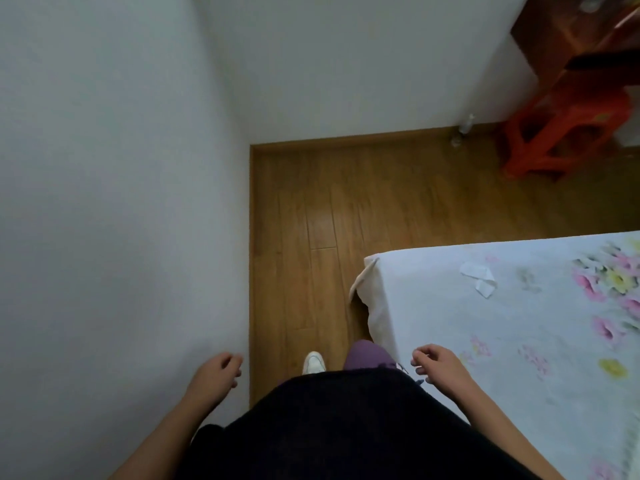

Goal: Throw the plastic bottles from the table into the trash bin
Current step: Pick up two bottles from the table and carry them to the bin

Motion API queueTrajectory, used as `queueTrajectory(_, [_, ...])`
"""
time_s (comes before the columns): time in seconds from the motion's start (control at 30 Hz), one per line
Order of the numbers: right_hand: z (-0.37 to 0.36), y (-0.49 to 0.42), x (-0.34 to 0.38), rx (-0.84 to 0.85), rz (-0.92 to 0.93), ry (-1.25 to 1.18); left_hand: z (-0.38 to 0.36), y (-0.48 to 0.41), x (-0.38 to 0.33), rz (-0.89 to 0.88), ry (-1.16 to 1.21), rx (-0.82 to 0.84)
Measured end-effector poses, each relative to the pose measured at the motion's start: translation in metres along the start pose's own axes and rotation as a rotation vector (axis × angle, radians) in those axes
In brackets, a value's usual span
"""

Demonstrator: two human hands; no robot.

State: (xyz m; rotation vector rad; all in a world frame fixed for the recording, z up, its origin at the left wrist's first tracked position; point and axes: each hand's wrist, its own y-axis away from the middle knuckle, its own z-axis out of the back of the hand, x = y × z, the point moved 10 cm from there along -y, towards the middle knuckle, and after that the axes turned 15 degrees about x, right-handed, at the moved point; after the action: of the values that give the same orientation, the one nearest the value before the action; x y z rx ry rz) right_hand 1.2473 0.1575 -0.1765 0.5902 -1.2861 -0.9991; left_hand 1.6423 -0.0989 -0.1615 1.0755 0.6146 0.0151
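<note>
**Empty hands, and the bottles a walk away**

The person stands in the narrow strip of wooden floor [346,202] between the white wall [104,168] and the bed [485,341], and both hands are free. The left hand [213,374] hangs loosely curled beside the wall, gripping nothing; the right hand [438,363] hovers over the near corner of the bed, fingers half bent, nothing in it either.

So where are the bottles? One clear plastic bottle [462,131] sits far ahead on the floor against the back wall, near the red stool [561,133]. At the top right corner a wooden table [554,32] peeks in, and something clear and blurred rests at its far edge (possibly another bottle, too smeared to call). No trash bin in sight.

These should be easy handling: light, thin-walled, likely to crumple under a hard squeeze and a bit slick. A wrap around the middle of the body, or a pinch at the stiffer neck, looks the safest hold.
</note>
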Motion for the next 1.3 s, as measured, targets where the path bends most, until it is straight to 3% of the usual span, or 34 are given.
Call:
queueTrajectory(0.17, [0.037,-0.030,0.012,-0.034,-0.095,-0.130,0.038,-0.049,-0.115,-0.105,-0.050,0.034])
queueTrajectory(0.33, [0.081,-0.088,0.058,-0.046,-0.133,-0.178,0.068,-0.117,-0.178,-0.085,-0.072,0.046])
queueTrajectory(0.5, [0.117,-0.161,0.161,0.023,-0.087,-0.105,0.108,-0.168,-0.213,0.037,-0.037,0.012])
queueTrajectory(0.7, [0.169,-0.237,0.336,0.110,0.100,0.080,0.149,-0.220,-0.273,0.112,0.026,-0.030])
queueTrajectory(0.9, [0.231,-0.281,0.445,0.060,0.202,0.069,0.186,-0.281,-0.359,0.161,0.019,-0.019])
queueTrajectory(1.13, [0.307,-0.331,0.440,-0.042,0.039,-0.173,0.207,-0.382,-0.541,0.044,-0.184,0.126])
queueTrajectory(1.3, [0.352,-0.326,0.390,-0.208,-0.122,-0.435,0.182,-0.436,-0.686,-0.087,-0.512,0.212])
